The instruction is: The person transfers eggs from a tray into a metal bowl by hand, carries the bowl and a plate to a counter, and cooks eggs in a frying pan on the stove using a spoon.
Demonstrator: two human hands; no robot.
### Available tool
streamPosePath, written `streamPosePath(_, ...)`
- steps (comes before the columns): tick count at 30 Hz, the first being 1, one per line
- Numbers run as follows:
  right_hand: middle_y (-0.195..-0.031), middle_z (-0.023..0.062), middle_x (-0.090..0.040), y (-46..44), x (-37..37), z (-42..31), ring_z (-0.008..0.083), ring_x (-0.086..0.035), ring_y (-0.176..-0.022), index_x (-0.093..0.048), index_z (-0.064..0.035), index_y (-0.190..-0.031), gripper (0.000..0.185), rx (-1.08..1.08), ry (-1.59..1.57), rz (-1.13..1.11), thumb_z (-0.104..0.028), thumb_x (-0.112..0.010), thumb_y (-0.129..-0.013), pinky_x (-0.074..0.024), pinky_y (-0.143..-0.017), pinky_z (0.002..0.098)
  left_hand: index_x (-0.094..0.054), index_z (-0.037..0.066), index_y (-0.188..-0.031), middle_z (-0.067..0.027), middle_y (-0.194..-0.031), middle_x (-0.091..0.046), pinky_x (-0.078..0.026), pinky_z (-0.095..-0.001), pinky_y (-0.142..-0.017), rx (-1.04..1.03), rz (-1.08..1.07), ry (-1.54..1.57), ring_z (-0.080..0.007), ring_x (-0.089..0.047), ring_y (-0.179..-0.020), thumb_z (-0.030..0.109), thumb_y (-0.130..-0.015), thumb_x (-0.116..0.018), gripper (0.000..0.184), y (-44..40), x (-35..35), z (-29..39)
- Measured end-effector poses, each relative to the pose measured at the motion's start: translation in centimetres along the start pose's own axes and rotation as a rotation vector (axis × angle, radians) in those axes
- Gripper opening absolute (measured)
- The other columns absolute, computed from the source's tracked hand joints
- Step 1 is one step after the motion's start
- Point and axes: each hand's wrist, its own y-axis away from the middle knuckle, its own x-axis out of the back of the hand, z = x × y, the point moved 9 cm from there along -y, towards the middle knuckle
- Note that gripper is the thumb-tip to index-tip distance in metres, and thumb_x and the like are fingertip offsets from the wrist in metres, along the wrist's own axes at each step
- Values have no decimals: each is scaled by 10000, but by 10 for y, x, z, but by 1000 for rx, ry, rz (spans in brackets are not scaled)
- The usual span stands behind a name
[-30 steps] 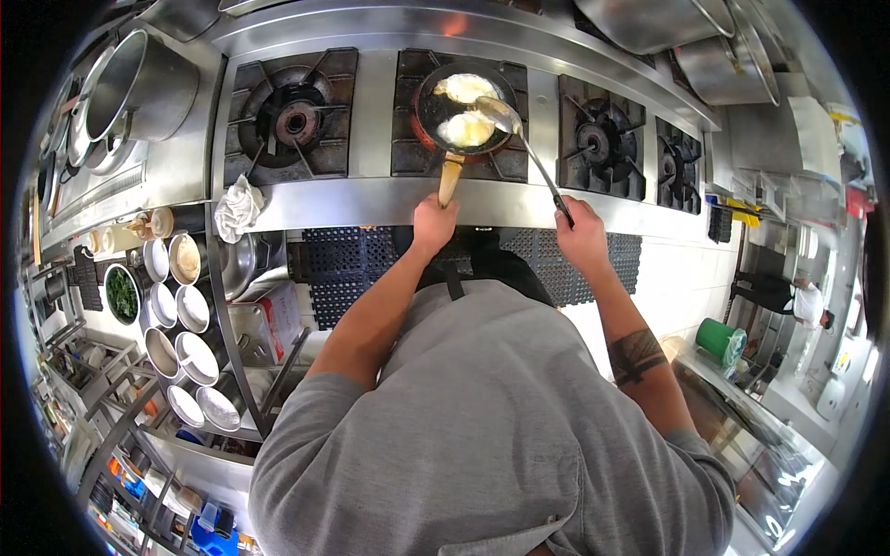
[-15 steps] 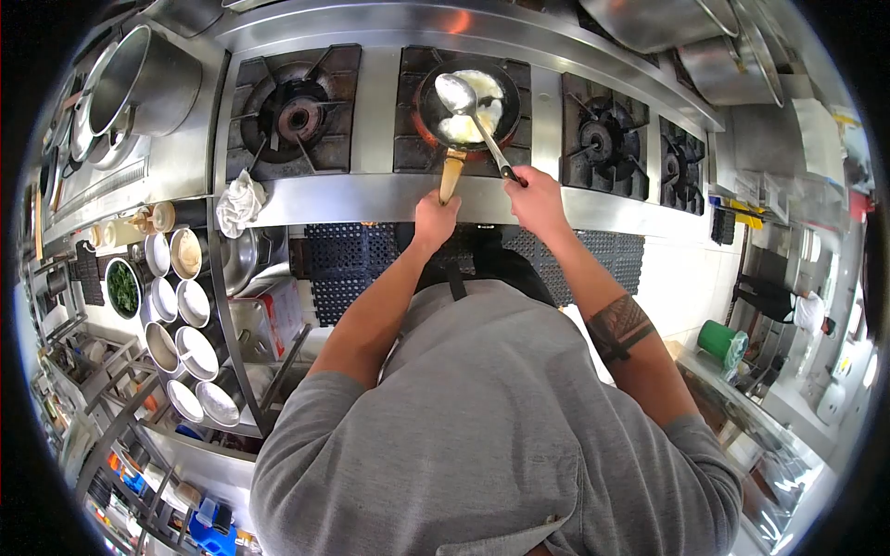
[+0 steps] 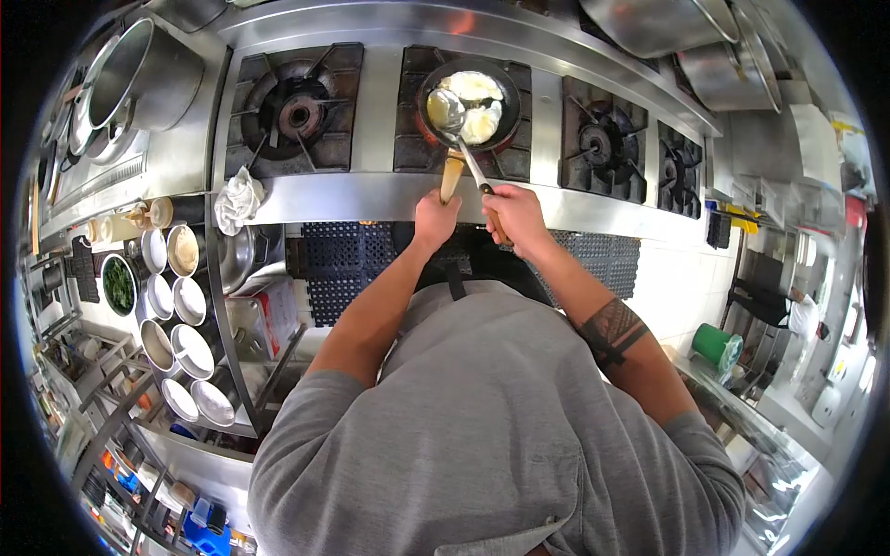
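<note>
A dark frying pan (image 3: 512, 119) sits on the second burner from the left, with what look like fried eggs (image 3: 475, 85) in it, white with some yellow. My left hand (image 3: 436, 219) is closed around the pan's wooden handle (image 3: 451, 178). My right hand (image 3: 519, 219) grips the handle of a large metal spoon (image 3: 447, 109). The spoon's bowl rests at the left side of the pan, beside the eggs. Its shaft crosses the pan's near rim, just right of the pan handle.
Other gas burners (image 3: 298, 113) flank the pan. A crumpled white cloth (image 3: 241, 200) lies on the stove's left front edge. White containers (image 3: 194, 352) and a pot of greens (image 3: 120, 284) stand at left. A large pot (image 3: 158, 74) stands back left. Another person (image 3: 805, 313) is far right.
The spoon's bowl has moved left and nearer within the pan, and my right hand has come back and left with it. The eggs now lie in two separate portions. My left hand keeps its hold.
</note>
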Motion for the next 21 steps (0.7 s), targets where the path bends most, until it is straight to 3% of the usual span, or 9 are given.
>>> streamPosePath(2, -760, 92, -661, 0, -2, 5, 160, -610, -527, -666, 24, -1011, 170, 7, -189, -47, -134, -673, -949, -446, -403, 311, -687, -66, -936, -291, -860, -704, -545, -504, -764, 18, -8, -2, -459, -708, -840, 264, -888, -691, 333, 2, 1, 5)
streamPosePath(8, -792, 86, -664, 1, 15, 13, 155, -601, -522, -663, 34, -1078, 202, -24, -328, -95, -123, -686, -953, -435, -402, 304, -682, -63, -928, -311, -888, -700, -548, -530, -804, -7, 12, -112, -491, -694, -895, 274, -890, -683, 339, 1, 6, 8)
streamPosePath(15, -798, 66, -663, 2, 70, 25, 148, -601, -520, -691, 14, -1100, 206, 44, -192, -33, -124, -682, -948, -420, -396, 296, -680, -65, -929, -319, -890, -698, -549, -543, -819, -48, 39, -212, -498, -692, -899, 287, -892, -681, 354, 2, 9, 14)
streamPosePath(18, -790, 49, -655, 4, 97, 33, 129, -599, -523, -689, 12, -1123, 229, 67, -2, 46, -146, -680, -957, -433, -428, 297, -677, -68, -925, -320, -892, -697, -547, -543, -817, -32, 29, -179, -497, -693, -898, 287, -891, -682, 357, 2, 8, 14)
streamPosePath(20, -859, 103, -692, 8, 118, 25, 168, -646, -588, -692, -6, -1176, 247, 206, 346, 214, -120, -697, -956, -489, -480, 327, -676, -69, -926, -321, -898, -696, -545, -539, -814, -11, 12, -166, -494, -692, -900, 292, -895, -680, 362, 1, 8, 11)
streamPosePath(21, -859, 103, -692, 9, 122, 27, 168, -646, -588, -692, -6, -1176, 247, 204, 345, 215, -120, -697, -956, -489, -480, 327, -676, -69, -926, -321, -898, -696, -545, -539, -814, -10, 11, -167, -494, -692, -900, 292, -895, -680, 362, 2, 7, 11)
